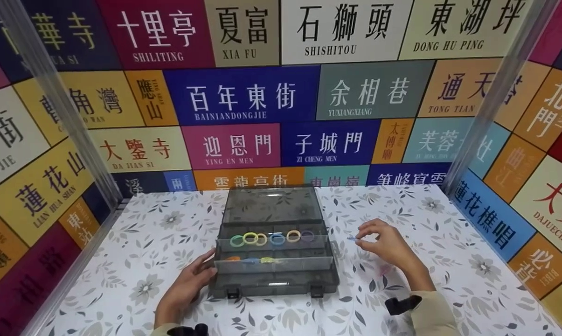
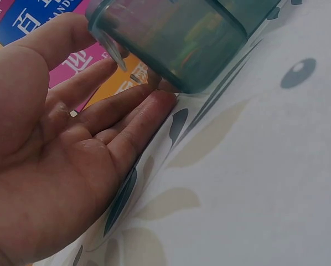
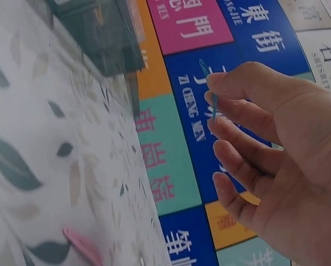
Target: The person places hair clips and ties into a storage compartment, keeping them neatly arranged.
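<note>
A grey see-through compartment box (image 1: 274, 280) lies with its lid (image 1: 272, 205) raised. Rings like hair ties (image 1: 277, 239), green, yellow, blue, peach and purple, sit in its back row. Small orange, blue and yellow clips (image 1: 267, 260) lie in the row before them. My left hand (image 1: 187, 282) rests against the box's left side, fingers loosely extended; in the left wrist view its fingertips touch the box (image 2: 176, 50) at its edge. To the right of the box, my right hand (image 1: 387, 245) pinches a thin blue hair clip (image 3: 205, 71) between thumb and fingertips, above the table.
A pink clip (image 3: 82, 245) lies on the table below my right hand. The white tabletop (image 1: 136, 242) has a leaf and flower print. Behind it stands a wall of coloured name panels (image 1: 241, 95), with clear corner posts (image 1: 78, 98) at both sides.
</note>
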Motion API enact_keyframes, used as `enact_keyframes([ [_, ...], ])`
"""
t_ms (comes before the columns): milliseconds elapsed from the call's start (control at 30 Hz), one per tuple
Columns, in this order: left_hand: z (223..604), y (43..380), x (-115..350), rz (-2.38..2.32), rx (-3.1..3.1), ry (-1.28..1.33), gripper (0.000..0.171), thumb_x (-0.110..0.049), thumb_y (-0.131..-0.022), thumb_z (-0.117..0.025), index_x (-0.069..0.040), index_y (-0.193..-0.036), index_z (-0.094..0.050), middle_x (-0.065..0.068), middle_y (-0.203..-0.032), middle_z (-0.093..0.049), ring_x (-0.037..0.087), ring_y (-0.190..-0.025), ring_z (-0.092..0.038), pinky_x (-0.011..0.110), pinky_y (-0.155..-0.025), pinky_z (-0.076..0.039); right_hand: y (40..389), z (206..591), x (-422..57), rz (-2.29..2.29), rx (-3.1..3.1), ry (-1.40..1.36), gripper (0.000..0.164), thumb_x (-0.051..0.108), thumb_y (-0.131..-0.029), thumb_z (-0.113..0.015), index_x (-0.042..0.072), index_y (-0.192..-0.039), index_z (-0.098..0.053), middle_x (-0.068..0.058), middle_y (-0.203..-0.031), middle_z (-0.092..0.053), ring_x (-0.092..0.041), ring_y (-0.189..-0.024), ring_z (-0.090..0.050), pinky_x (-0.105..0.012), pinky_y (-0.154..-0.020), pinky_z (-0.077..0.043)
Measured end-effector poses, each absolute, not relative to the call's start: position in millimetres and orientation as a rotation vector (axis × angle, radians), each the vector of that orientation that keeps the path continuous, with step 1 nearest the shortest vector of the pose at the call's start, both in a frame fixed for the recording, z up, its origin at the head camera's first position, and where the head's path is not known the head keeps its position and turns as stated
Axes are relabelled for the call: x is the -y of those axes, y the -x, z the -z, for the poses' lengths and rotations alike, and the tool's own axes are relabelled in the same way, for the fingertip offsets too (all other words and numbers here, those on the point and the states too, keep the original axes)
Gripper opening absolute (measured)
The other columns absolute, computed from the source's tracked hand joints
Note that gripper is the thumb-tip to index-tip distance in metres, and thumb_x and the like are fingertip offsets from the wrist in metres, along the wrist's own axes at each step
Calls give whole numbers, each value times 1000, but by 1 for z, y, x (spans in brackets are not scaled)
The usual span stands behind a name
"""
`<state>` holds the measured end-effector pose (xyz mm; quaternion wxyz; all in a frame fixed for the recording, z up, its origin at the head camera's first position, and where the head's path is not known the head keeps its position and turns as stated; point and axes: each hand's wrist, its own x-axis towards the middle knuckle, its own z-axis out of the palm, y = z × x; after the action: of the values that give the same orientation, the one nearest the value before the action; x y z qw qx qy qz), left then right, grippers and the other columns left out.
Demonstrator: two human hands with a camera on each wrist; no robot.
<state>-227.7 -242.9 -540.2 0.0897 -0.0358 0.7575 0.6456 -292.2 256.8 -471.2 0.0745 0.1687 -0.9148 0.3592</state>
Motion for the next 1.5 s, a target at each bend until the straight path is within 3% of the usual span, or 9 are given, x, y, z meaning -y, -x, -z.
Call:
enact_keyframes([
  [333,542,226,245,-1944,-2222,77,64,-22,-101,-60,-13,-158,-32,26,-158,-36,41,-146,-39,54,-116,-41,300,458,-209,-1123,2768,-676,4,21,-88,-78,17,-89,-77,-4,-119,-65,-34,-121,-57,-55,-99,-52],
  [1000,541,226,244,-1943,-2218,72,65,-22,-100,-60,-13,-158,-32,30,-157,-36,44,-144,-40,56,-116,-39,316,463,-114,-1004,2790,-973,9,16,-84,-78,9,-89,-80,-5,-113,-67,-27,-109,-59,-51,-99,-49],
  [1133,541,226,243,-1949,-2215,93,64,-21,-100,-60,-13,-158,-33,29,-156,-39,43,-144,-41,56,-116,-39,318,470,-106,-981,2832,-1005,6,16,-85,-79,10,-86,-79,-4,-109,-67,-27,-105,-61,-55,-116,-37],
  [1233,541,227,243,-1951,-2216,105,64,-21,-100,-61,-14,-157,-34,28,-155,-40,41,-144,-42,55,-116,-40,319,474,-102,-979,2867,-1014,4,16,-84,-79,12,-82,-78,-5,-109,-66,-28,-105,-60,-60,-120,-28],
  [1500,540,228,244,-1952,-2210,98,65,-24,-99,-62,-14,-157,-34,28,-156,-38,40,-143,-43,54,-116,-41,322,481,-97,-901,2894,-947,6,17,-82,-82,16,-78,-78,-5,-112,-66,-27,-108,-54,-61,-105,-33],
])
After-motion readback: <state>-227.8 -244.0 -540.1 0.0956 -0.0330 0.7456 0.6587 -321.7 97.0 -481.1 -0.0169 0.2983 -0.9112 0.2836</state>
